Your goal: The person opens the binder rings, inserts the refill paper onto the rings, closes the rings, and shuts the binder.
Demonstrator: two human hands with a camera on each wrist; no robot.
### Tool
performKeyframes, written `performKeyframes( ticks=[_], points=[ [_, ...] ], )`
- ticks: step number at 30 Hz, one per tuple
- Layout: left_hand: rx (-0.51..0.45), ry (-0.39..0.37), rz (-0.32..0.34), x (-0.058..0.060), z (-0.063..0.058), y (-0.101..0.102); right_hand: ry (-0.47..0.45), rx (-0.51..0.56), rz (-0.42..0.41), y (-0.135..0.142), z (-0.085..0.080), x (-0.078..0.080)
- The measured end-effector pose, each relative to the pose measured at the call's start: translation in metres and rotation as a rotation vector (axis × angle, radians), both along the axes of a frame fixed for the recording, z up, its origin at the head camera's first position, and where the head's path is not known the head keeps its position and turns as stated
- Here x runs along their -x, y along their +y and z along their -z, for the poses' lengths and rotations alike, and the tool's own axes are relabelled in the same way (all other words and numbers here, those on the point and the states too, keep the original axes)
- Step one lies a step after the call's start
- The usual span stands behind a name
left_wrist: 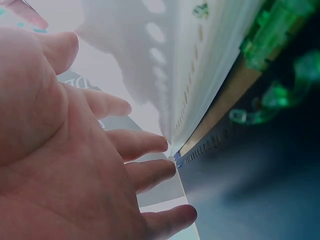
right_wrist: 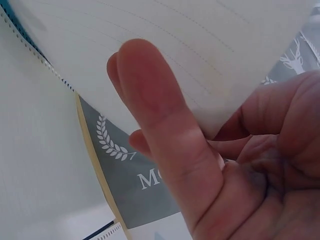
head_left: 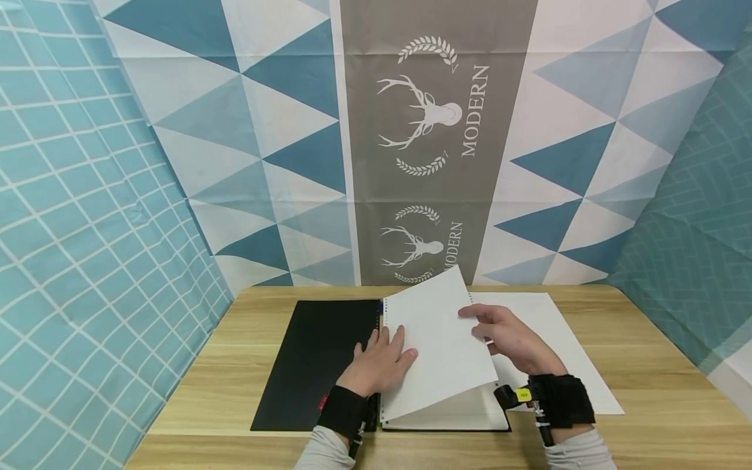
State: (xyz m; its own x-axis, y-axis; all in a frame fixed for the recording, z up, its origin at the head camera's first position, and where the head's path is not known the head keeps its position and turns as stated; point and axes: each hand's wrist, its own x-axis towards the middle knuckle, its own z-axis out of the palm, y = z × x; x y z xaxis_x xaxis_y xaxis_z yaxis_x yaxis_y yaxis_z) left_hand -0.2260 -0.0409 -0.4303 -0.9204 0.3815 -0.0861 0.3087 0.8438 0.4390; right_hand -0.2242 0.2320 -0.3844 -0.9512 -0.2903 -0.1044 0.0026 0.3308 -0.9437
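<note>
A loose-leaf binder lies spread out on the table, its black cover (head_left: 317,359) to the left and white hole-punched pages to the right. My right hand (head_left: 511,336) pinches the right edge of the top sheet (head_left: 437,346), which is raised and tilted above the pages (head_left: 464,414) below. In the right wrist view, faint dotted lines show on this sheet (right_wrist: 200,45) between thumb and fingers. With fingers spread, my left hand (head_left: 376,367) lies over the binder's spine and the sheet's punched edge. Green translucent binder rings (left_wrist: 272,40) appear beside it in the left wrist view.
Partly under my right forearm, more white paper (head_left: 578,365) lies on the wooden table (head_left: 205,405) to the binder's right. A patterned cloth (head_left: 299,163) hangs behind the table's back edge, with a blue grid cloth (head_left: 88,196) along the left.
</note>
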Motion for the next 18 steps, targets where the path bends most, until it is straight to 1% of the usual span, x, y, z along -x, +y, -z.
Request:
performKeyframes(
  ticks=[9,18],
  points=[
    [0.014,0.0,0.001,-0.0003,0.0009,0.0003,-0.002,0.001,-0.003,0.0004,0.0001,-0.0002],
    [0.014,-0.007,0.009,-0.0016,-0.0013,-0.0001,-0.008,-0.005,-0.005,0.0003,0.0015,0.0001]
  ],
)
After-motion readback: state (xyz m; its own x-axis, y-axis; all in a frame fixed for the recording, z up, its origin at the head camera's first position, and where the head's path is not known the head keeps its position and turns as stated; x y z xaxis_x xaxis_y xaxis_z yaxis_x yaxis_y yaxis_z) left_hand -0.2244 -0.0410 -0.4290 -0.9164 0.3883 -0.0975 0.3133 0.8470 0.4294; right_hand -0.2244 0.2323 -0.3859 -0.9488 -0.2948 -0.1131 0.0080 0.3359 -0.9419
